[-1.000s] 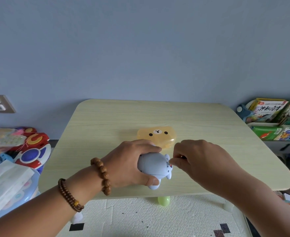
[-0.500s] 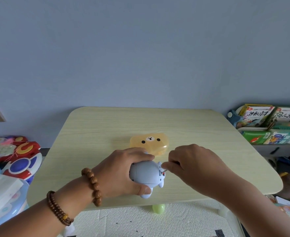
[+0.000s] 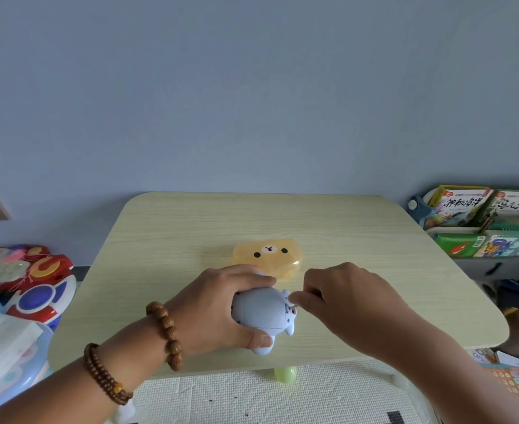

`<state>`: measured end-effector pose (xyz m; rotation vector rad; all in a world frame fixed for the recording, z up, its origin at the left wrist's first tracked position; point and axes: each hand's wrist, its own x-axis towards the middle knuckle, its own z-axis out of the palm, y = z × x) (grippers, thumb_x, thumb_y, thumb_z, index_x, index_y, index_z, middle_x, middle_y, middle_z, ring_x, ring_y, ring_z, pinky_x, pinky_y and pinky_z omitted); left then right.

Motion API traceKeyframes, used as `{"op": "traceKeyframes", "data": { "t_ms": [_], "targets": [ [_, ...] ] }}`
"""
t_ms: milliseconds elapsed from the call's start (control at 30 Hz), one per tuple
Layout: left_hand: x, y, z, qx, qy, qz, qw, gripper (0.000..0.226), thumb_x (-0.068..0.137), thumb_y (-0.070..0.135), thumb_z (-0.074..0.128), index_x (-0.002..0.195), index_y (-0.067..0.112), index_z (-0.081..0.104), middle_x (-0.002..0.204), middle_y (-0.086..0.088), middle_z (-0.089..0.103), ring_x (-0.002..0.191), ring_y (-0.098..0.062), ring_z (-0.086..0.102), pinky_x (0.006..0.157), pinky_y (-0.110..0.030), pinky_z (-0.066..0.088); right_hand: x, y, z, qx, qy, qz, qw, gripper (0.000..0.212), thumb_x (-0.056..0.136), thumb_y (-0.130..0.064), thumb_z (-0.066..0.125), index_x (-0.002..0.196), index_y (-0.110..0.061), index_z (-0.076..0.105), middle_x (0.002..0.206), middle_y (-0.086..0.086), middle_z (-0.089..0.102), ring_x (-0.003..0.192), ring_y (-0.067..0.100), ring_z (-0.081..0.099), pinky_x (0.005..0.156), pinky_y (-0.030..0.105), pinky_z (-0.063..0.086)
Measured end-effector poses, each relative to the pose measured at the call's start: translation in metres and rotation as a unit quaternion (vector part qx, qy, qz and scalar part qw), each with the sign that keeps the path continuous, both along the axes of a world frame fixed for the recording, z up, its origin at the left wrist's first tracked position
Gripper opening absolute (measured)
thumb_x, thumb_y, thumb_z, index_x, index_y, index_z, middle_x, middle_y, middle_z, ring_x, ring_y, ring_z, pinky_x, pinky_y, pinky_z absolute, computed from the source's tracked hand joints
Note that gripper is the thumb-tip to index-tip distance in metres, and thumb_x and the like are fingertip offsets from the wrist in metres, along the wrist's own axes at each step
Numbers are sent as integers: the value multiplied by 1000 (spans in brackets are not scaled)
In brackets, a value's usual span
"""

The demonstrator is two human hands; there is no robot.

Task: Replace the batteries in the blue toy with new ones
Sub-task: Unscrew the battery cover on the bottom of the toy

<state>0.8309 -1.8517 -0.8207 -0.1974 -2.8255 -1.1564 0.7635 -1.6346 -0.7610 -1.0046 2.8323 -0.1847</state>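
A: Biggest first?
B: Blue-grey wall (image 3: 252, 87) at the back. Below it, a pale wooden table (image 3: 175, 228) with rounded corners. Under that, a white mat (image 3: 252, 399).
A: At the sides?
B: Left, bright plastic clutter (image 3: 38, 286). Right, books (image 3: 466, 206) on a shelf.
A: And the hands?
B: Left hand (image 3: 218, 310), with bead bracelets (image 3: 163, 332) at the wrist, wrapped round the blue toy (image 3: 261, 309): fingers over the far side, thumb on the near side. Right hand (image 3: 350, 304) curled, pinching a thin metal tool (image 3: 295, 306) that touches the toy's right end.
A: Whereabouts of the toy?
B: Near the table's front edge, lying on its side. Resting on the top or held just above it, cannot tell which.
A: Anything smaller?
B: Just behind the hands, a yellow bear-face case (image 3: 267, 255), flat on the table. Smaller still, a green ball (image 3: 285, 374) on the mat under the front edge.
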Motion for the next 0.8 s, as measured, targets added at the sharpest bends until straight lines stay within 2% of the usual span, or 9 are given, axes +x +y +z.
{"op": "traceKeyframes", "data": {
  "t_ms": [100, 200, 300, 433, 533, 667, 800],
  "targets": [
    [0, 0, -1, -2, 1, -2, 1000, 84, 55, 53, 92, 132, 38, 61, 136, 29, 51, 118, 9, 56, 98, -18, 49, 2, 1, 0, -6, -11, 7, 1000, 37, 93, -66, 50, 92, -30, 59, 77, -9, 57, 80, 17, 62, 68, 33, 48],
    [1, -1, -2, -4, 2, 1, 1000, 84, 55, 54, 91, 132, 40, 61, 137, 30, 50, 119, 11, 54, 99, -17, 47, 3, 4, 5, -12, -29, 28, 999, 30, 91, -61, 58, 107, -37, 54, 91, -12, 65, 87, 14, 64, 76, 33, 54],
    [1, -1, -1, -5, -1, 2, 1000, 84, 55, 54, 91, 132, 40, 60, 137, 31, 49, 120, 10, 54, 100, -18, 47, 2, 5, 2, -20, -22, 24, 999, 20, 94, -53, 59, 99, -34, 53, 80, -11, 60, 75, 11, 59, 69, 30, 51],
    [2, 1, 2, -12, -1, -4, 1000, 83, 57, 53, 91, 132, 39, 61, 131, 35, 48, 117, 9, 55, 97, -18, 48, 2, 4, 0, -18, -18, 7, 1000, 24, 96, -49, 56, 85, -28, 55, 70, -8, 57, 65, 12, 55, 59, 28, 42],
    [2, 2, 3, -14, -3, -4, 1000, 83, 57, 52, 91, 133, 39, 60, 132, 36, 47, 116, 10, 54, 95, -15, 48, 3, 2, 0, 9, 7, 9, 1000, 27, 99, -49, 50, 80, -30, 54, 77, -5, 64, 73, 17, 62, 62, 31, 46],
    [3, 4, 3, -32, 0, -12, 999, 82, 57, 55, 89, 132, 40, 59, 132, 32, 48, 112, 8, 56, 89, -11, 46, 6, 1, 2, 49, 64, 41, 996, 34, 99, -58, 46, 100, -33, 68, 93, -8, 67, 84, 16, 66, 72, 33, 54],
    [2, 7, 5, -43, 4, -15, 999, 82, 59, 53, 89, 134, 39, 58, 131, 30, 48, 109, 7, 56, 85, -6, 44, 6, -3, 5, 54, 84, 71, 992, 32, 100, -55, 50, 111, -33, 70, 108, -9, 60, 97, 15, 62, 77, 32, 54]
  ]
}}
